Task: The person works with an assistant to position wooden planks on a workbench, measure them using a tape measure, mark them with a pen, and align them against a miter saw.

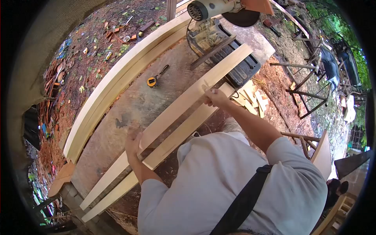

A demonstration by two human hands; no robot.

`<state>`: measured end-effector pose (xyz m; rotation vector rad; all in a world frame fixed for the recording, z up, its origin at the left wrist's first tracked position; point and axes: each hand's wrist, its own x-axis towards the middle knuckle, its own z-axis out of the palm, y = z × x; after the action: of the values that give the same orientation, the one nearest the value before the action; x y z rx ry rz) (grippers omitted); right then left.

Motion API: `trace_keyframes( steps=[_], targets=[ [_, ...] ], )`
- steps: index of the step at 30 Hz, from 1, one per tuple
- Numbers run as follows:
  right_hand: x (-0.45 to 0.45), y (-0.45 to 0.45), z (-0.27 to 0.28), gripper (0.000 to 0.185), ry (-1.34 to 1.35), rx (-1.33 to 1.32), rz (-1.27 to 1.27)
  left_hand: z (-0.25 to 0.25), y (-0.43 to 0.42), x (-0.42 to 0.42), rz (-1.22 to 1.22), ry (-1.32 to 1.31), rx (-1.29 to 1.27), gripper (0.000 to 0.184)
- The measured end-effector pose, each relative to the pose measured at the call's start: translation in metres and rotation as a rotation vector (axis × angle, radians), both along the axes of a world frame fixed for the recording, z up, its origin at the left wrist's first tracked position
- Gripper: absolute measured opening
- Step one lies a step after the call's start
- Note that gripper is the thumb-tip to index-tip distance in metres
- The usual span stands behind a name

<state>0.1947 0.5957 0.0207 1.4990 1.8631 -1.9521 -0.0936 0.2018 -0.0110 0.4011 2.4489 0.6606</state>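
A long pale wooden board (184, 102) lies slantwise over the worktable (105, 145), its far end reaching over the saw's base. My left hand (134, 144) is closed around the board left of its middle, slightly blurred. Toward the far end, my right hand (215, 98) is curled at the board's near edge, casting a shadow on the wood. What its fingers hold, if anything, is hidden. A second pale board (176, 135) runs alongside, nearer my body. A yellow and black tape measure (152, 81) rests on the table beyond the boards.
A cut-off saw (223, 11) with a dark disc stands at the table's far end, its base (243, 70) near the board. Long boards (113, 82) line the far side. Wood offcuts (252, 98) lie past my right arm. Metal stands (305, 78) are at right.
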Motion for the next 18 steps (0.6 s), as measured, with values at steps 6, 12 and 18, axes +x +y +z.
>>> trace_keyframes(
  steps=[6,12,18],
  targets=[
    [0.020,-0.021,-0.017,0.051,0.110,0.035,0.306,-0.030,0.079,-0.022,0.049,0.195,-0.018,0.059],
    [0.018,-0.025,0.017,0.044,0.263,0.221,0.976,-0.047,0.246,-0.003,-0.136,0.644,0.238,0.056],
    [0.012,0.003,0.044,0.039,0.353,0.108,0.681,-0.032,0.285,0.012,-0.107,0.276,0.035,0.051]
  ],
)
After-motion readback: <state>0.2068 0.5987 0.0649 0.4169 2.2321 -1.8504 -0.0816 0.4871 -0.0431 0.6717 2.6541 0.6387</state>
